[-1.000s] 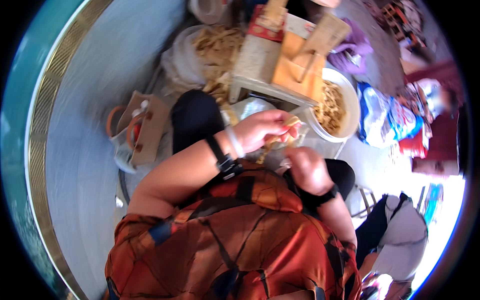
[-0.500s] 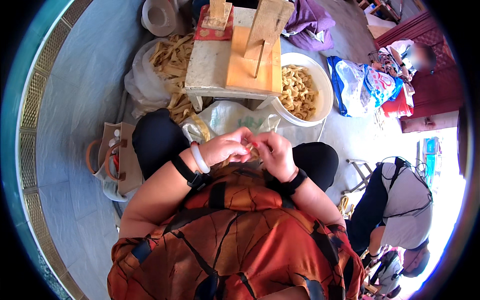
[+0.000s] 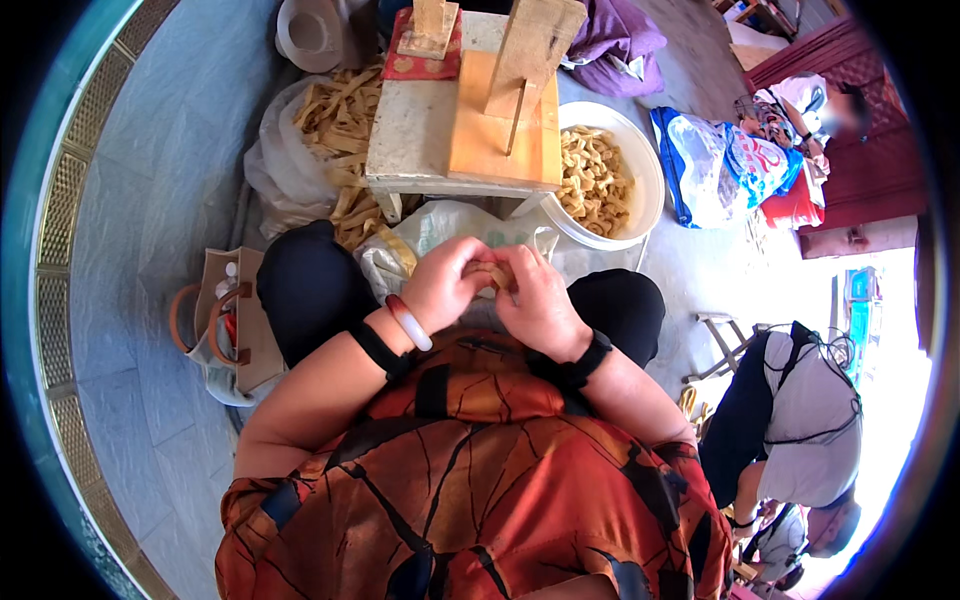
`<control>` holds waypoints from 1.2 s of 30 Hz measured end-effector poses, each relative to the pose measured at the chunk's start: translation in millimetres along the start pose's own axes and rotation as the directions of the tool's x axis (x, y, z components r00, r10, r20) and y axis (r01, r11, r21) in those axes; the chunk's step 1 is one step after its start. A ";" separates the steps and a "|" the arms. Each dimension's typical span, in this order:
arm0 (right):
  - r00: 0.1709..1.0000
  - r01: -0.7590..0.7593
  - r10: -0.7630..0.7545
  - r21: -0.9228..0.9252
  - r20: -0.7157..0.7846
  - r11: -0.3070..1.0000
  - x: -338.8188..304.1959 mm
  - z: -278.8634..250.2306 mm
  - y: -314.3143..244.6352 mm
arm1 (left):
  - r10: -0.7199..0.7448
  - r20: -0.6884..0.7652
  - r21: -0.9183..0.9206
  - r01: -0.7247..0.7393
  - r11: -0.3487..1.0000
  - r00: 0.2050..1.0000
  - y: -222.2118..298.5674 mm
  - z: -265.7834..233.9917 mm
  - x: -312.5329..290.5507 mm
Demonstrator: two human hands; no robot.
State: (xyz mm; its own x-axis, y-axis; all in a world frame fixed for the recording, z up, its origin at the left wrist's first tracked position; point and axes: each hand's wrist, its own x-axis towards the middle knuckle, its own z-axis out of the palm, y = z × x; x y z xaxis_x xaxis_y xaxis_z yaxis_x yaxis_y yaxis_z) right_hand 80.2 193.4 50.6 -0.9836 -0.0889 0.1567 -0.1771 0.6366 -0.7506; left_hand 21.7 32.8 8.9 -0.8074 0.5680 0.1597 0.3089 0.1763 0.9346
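Note:
In front of my lap my left hand (image 3: 446, 283) and my right hand (image 3: 541, 312) meet, fingers closed on the same small tan strip (image 3: 500, 277). Only a bit of it shows between the fingertips; the rest is hidden. Beyond my left knee, a white plastic bag (image 3: 268, 165) spills loose flat tan strips (image 3: 340, 125). A white bucket (image 3: 653, 190) beyond my right knee holds many knotted tan pieces (image 3: 596, 180). Between bag and bucket stands a low white table (image 3: 405, 150), bearing a wooden board (image 3: 470, 150) with an upright plank and a thin rod.
A beige handbag (image 3: 262, 335) sits left of my left knee. Pale plastic sacking (image 3: 445, 222) lies between my knees and the table. On the right are a blue-and-white bag (image 3: 720, 165), a folding stool (image 3: 722, 340), a bending person (image 3: 815, 415) and another person farther off.
My hands have drawn up slightly and closer together, the right one turning so its back faces up. The strip is now tucked between the fingertips. The bending person has shifted slightly.

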 end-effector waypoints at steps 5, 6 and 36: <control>0.996 -0.015 0.017 0.016 -0.082 1.000 5.6 2.0 18.9 | -0.197 0.384 -0.767 0.430 0.476 0.902 -8.4 -12.1 -2.0; 0.999 0.027 -0.025 0.054 -0.038 0.998 5.0 0.7 18.3 | -0.124 0.344 -0.751 0.352 0.559 0.931 -13.1 -11.7 -0.6; 0.942 0.329 -0.298 -0.254 0.155 0.910 20.3 -14.6 -46.8 | -0.022 -0.217 0.049 0.033 0.998 0.976 1.7 -18.7 1.9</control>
State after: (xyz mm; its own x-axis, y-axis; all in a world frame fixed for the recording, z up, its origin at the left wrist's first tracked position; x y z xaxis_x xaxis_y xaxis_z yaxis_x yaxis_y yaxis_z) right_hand 69.1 173.0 98.3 -0.8790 -0.3918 0.2719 -0.4765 0.7441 -0.4682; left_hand 11.3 19.1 16.7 -0.9039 0.3760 0.2041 0.3058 0.2341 0.9228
